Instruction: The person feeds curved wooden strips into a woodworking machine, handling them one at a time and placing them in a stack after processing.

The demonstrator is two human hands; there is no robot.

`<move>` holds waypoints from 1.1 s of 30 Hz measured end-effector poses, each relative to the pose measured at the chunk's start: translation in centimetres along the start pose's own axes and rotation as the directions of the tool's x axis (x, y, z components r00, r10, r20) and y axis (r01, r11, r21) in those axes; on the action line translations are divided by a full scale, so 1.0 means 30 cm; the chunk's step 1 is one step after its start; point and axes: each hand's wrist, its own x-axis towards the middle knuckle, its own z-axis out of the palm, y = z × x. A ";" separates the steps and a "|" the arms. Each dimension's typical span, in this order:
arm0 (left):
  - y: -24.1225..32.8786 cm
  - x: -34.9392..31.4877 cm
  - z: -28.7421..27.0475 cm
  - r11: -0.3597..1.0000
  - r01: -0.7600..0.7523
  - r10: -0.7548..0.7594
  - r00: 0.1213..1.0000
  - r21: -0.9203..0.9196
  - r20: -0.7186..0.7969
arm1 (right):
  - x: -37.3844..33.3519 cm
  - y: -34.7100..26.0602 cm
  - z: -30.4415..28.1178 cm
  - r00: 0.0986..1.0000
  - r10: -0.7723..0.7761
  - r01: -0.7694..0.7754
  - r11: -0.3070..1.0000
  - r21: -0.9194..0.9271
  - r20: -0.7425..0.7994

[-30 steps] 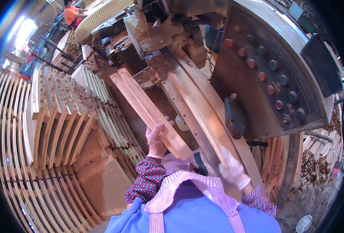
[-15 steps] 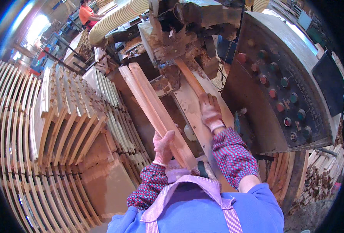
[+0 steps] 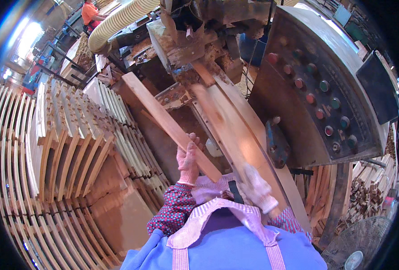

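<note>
In my left hand (image 3: 188, 161), gloved and closed, is a long pale wooden strip (image 3: 161, 121), slanting from my apron up toward the machine's left side. My right hand (image 3: 256, 188), blurred by motion, is at the near end of a second wooden strip (image 3: 222, 121) and appears to grip it. This strip is also smeared and lies along the machine's bed (image 3: 271, 184). Just beyond its far end, a reddish wooden strip (image 3: 203, 73) sits partly under the machine head (image 3: 177, 42).
A control panel (image 3: 318, 96) with red and green buttons stands to the right. Curved wooden pieces (image 3: 69, 148) are stacked at left. A ribbed hose (image 3: 118, 22) crosses the top. A fan (image 3: 359, 247) is at lower right. Another person (image 3: 90, 14) stands far left.
One of the two strips in my left hand is now on the bed with my right hand. My right hand has drawn back toward me from the strip at the machine head.
</note>
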 end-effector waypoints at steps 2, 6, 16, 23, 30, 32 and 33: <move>0.019 0.030 -0.038 0.999 0.002 -0.001 1.000 0.052 -0.013 | -0.108 0.072 -0.008 0.997 0.057 -0.065 0.972 -0.226 -0.042; 0.044 0.052 -0.052 0.997 0.051 -0.047 0.997 0.065 -0.067 | 0.003 0.162 0.039 0.944 -0.288 0.153 0.817 -0.556 -0.163; -0.003 0.087 -0.051 0.997 0.005 -0.014 0.993 -0.081 -0.114 | 0.963 0.086 0.115 0.834 -0.499 0.274 0.743 -0.611 -0.234; 0.008 0.148 0.014 0.987 -0.091 0.106 0.987 0.134 -0.116 | 0.686 -0.198 0.079 0.940 -0.336 0.240 0.765 0.597 0.053; 0.744 0.132 0.086 -0.063 -0.683 0.320 0.676 0.727 0.663 | 0.142 -0.051 0.063 0.949 -0.292 0.293 0.956 -0.011 -0.117; 1.047 0.263 -0.075 -0.469 -0.508 0.529 0.493 0.722 0.691 | -0.030 0.088 0.053 0.959 -0.259 0.232 0.950 -0.208 -0.112; 1.217 0.354 -0.172 -0.507 -0.452 0.623 0.396 0.734 0.675 | -0.099 0.153 0.062 0.964 -0.242 0.193 0.923 -0.333 -0.112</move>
